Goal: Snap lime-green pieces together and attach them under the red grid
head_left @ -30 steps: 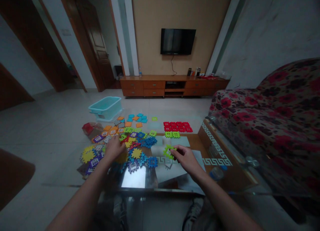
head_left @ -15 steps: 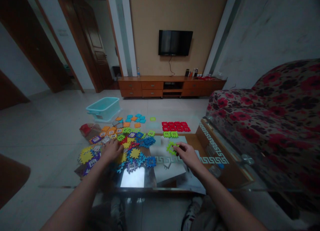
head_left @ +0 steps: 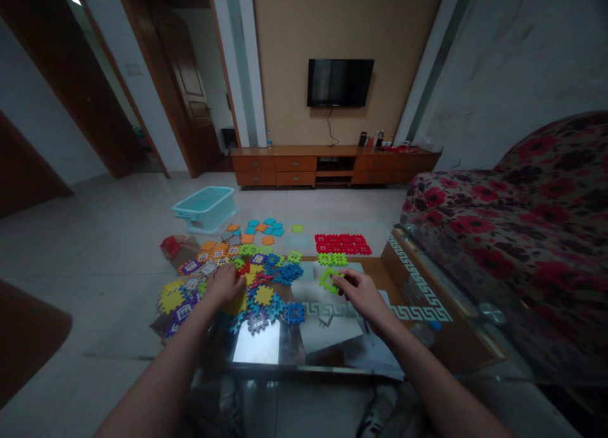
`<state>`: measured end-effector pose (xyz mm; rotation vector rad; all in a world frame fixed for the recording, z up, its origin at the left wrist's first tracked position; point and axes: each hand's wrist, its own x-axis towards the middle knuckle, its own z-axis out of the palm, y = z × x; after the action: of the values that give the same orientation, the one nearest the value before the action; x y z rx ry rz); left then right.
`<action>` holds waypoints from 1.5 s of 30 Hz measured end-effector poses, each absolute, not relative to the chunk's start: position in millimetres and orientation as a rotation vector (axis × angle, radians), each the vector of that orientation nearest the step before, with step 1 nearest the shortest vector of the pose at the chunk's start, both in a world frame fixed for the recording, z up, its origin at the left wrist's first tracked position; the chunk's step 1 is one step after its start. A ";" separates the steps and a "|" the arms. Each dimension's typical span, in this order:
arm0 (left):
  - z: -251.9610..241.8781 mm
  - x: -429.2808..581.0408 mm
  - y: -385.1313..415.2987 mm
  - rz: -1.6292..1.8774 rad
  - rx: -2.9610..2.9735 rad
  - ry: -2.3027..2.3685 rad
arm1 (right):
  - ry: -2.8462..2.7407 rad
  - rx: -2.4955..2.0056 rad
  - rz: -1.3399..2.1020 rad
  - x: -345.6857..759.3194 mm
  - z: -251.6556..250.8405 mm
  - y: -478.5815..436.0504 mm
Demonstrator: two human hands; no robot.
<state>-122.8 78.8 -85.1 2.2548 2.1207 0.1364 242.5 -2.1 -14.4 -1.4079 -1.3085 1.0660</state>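
Lime-green plastic interlocking tile (head_left: 329, 281) is touched by the fingertips of the right hand (head_left: 361, 295) over the glass worktop (head_left: 418, 280); a pinch cannot be confirmed; the left hand (head_left: 224, 286) is placed against the multicoloured tile heap (head_left: 263, 295), its grip undeterminable.

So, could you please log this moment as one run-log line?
left hand: on plastic waffle blocks | right hand: touching green block

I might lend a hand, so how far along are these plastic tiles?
Done: the red tiles are joined into a flat sheet, with a short green strip just below it. In hand: the right hand holds a green tile, and the left hand is on the heap. Left: that mixed-colour heap, still loose.
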 end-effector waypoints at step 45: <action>-32.8 -18.5 18.1 1.060 1.685 1.415 | -0.862 -1.228 1.451 237.6 -16.0 -11.5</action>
<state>-18.5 18.1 -32.8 1.6854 1.4151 1.0600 237.6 -11.5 -16.0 -1.2284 -0.8619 1.4505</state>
